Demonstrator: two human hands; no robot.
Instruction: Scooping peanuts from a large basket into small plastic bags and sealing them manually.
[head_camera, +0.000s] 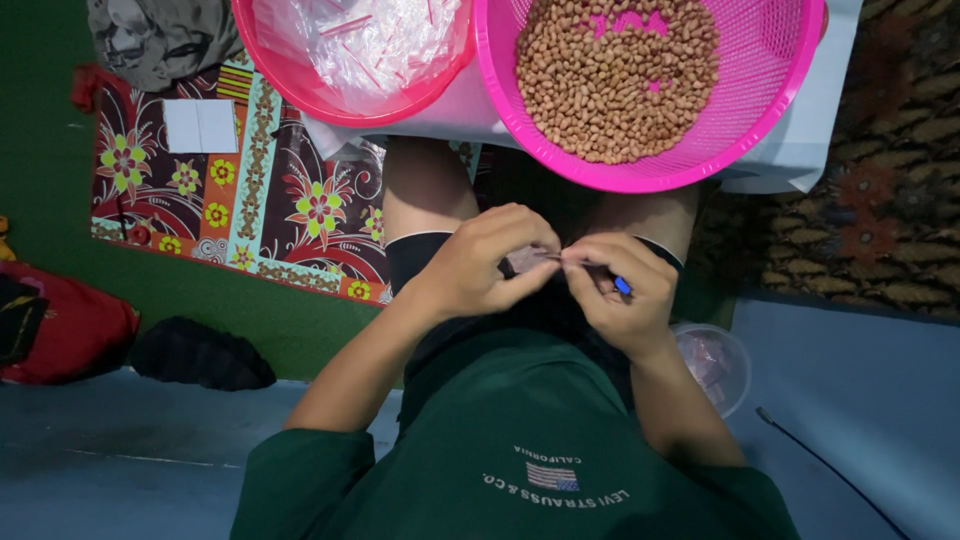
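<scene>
Two hands meet over the lap. The left hand (490, 262) has its fingers curled shut around a small brownish packet (522, 260), and pinches it at the top. The right hand (622, 295) is curled shut too. It pinches the same packet from the other side and also holds one small blue thing (622, 286) in its fingers. I cannot tell what the blue thing is. The packet sits between the two hands, touching both, just above the knees.

There are two pink baskets. One basket (760, 95) is full of peanuts (615, 75). The other basket (300, 85), just beside it, holds clear plastic bags (365, 40). Both rest on a pale board (810, 140) in front of the knees.

One clear tub (715, 360) stands near the right arm. One flowered cloth (260, 190) lies on the green floor. One red bag (70, 325) and one black cloth (200, 352) lie off to one side.
</scene>
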